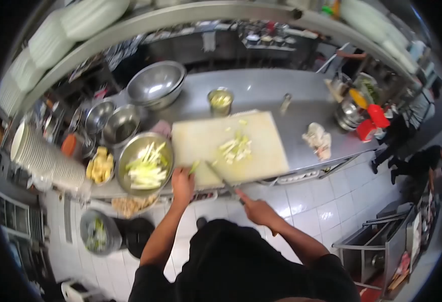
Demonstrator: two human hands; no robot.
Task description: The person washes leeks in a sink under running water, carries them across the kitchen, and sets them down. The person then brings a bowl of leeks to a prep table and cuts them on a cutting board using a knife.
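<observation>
My right hand (259, 210) is wrapped round the handle of a knife (222, 179), whose blade lies over the front part of the white cutting board (195, 135). At the board's front left corner, my left hand (182, 181) is closed on a small green vegetable piece (194, 166). Chopped pale green pieces (236, 148) are heaped right of the board's middle. Left of the board, a steel bowl (125, 157) holds long pale green and white strips (149, 168). Behind the board stands a small metal container (221, 100) with cut pieces in it.
Large steel bowls (155, 83) stand at the back left, and yellow chunks (100, 165) at the left. A crumpled cloth (317, 141) lies on the right. Stacked white cups (42, 156) line the left edge. A bin (100, 231) stands below. Other people are at the right.
</observation>
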